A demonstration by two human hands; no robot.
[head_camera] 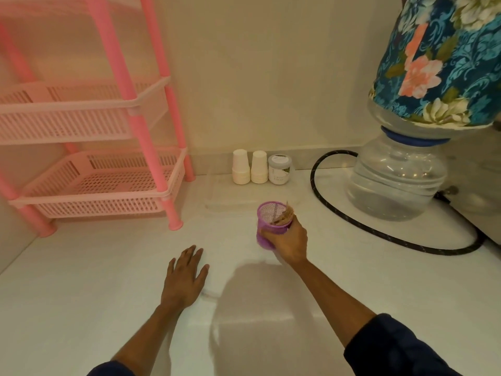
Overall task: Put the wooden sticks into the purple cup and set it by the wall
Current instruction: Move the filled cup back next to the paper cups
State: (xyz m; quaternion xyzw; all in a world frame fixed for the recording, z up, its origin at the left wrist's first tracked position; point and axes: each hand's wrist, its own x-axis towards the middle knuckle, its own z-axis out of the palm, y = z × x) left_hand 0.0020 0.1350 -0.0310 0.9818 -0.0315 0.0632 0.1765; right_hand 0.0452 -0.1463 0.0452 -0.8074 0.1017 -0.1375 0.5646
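My right hand [288, 241] grips the purple mesh cup [271, 218] from its right side, over the middle of the white counter. Several wooden sticks [285, 215] lean inside the cup against its right rim. The cup is some way in front of the back wall; I cannot tell whether it touches the counter. My left hand [187, 275] lies flat on the counter with fingers straight and spread, to the left of the cup and nearer to me. It holds nothing.
Two stacks of white paper cups [249, 167] and a small lidded jar [279, 169] stand by the back wall. A pink plastic rack [108, 183] fills the left corner. A big water bottle [398, 180] with a floral cover and a black hose [352, 221] are at right.
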